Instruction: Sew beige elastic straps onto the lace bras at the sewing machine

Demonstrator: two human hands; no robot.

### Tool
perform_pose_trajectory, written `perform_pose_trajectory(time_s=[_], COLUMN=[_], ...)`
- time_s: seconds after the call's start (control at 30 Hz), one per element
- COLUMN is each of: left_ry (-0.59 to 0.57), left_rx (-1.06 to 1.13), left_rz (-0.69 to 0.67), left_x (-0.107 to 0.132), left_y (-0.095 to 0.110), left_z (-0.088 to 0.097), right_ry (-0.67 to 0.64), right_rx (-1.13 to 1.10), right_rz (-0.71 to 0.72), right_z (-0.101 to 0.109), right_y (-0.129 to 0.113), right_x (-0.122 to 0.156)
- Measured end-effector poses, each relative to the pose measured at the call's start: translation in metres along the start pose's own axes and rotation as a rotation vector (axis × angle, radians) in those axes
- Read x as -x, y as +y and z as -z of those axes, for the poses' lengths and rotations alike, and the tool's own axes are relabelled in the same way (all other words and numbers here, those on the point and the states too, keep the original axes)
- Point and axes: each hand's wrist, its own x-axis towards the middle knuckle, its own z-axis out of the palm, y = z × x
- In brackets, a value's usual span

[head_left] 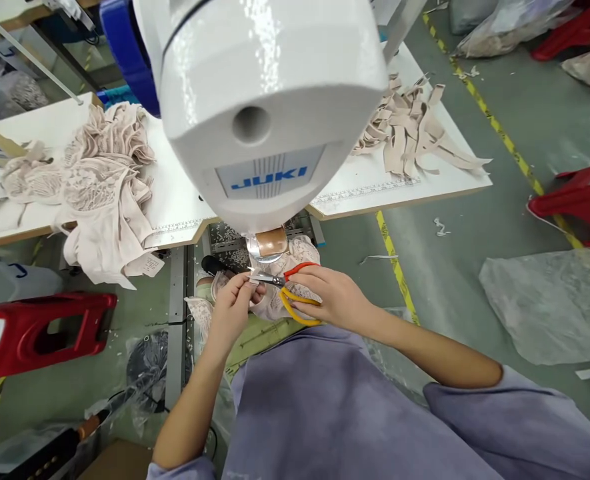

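My right hand (332, 297) grips a pair of scissors (299, 297) with one red and one yellow handle. Their blades point left, at the fingertips of my left hand (235, 303). That hand pinches the edge of a beige lace garment (302, 253), part of which lies over my lap and under the machine head. A small pale strip shows at the pinch, beside the blades. Whether the blades are closed on it I cannot tell. Just beyond my hands is the metal end (267, 245) of the white sewing machine (269, 133).
Beige garments (105, 180) are heaped on the left tabletop, partly over its front edge. Cut beige strips (409, 127) lie on the right tabletop (365, 197). Red stools (39, 333) stand at both sides. A plastic bag (555, 303) lies on the floor at right.
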Motion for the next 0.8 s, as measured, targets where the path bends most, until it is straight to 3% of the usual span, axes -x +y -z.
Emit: perform_pose_trajectory(time_s=[0.2,0.8], left_ry=[0.0,-0.016], left_rx=[0.018,0.027], left_rz=[0.015,-0.009], left_x=[-0.003,-0.01], left_y=[0.0,-0.004], left_z=[-0.003,-0.002], right_ry=[0.057,-0.013], right_rx=[0.027,0.024], right_rz=[-0.01,-0.042], right_z=[0.001,0.001], right_y=[-0.004,-0.003], right_x=[0.004,-0.005])
